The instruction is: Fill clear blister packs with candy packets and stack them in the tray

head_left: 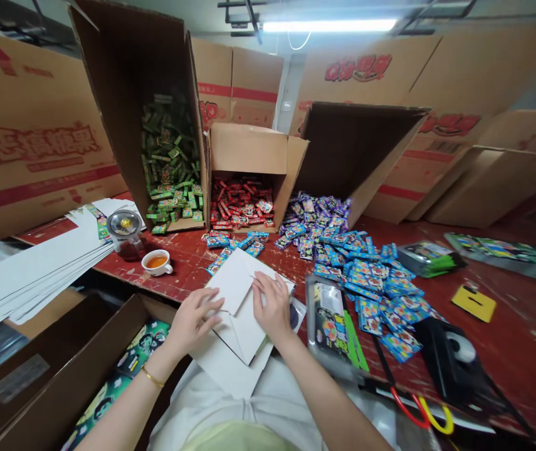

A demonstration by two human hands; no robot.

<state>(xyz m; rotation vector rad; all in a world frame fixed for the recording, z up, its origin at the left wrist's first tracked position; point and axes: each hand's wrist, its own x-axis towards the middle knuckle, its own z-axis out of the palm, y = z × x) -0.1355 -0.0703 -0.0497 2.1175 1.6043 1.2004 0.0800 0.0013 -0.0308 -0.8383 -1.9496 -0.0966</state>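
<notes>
A white cardboard piece (pixel 244 313) with folded flaps lies in front of me at the table's edge, above my lap. My left hand (pixel 198 318) rests at its left side, fingers apart and slightly bent, touching the card. On the right, my right hand (pixel 271 305) has its fingers close together and gripping a raised white flap (pixel 234 282). The undersides of the fingers are hidden. Another white sheet (pixel 234 369) sticks out below the folded piece. Blue candy packets (pixel 220 240) lie just beyond it.
Open cartons hold green packets (pixel 173 188), red packets (pixel 244 203) and purple packets (pixel 319 213). A cup of tea (pixel 157 263) and a glass pot (pixel 125 235) stand at left. Right are a clear plastic pack (pixel 326 319), a black tape dispenser (pixel 451 363) and scissors (pixel 411 410).
</notes>
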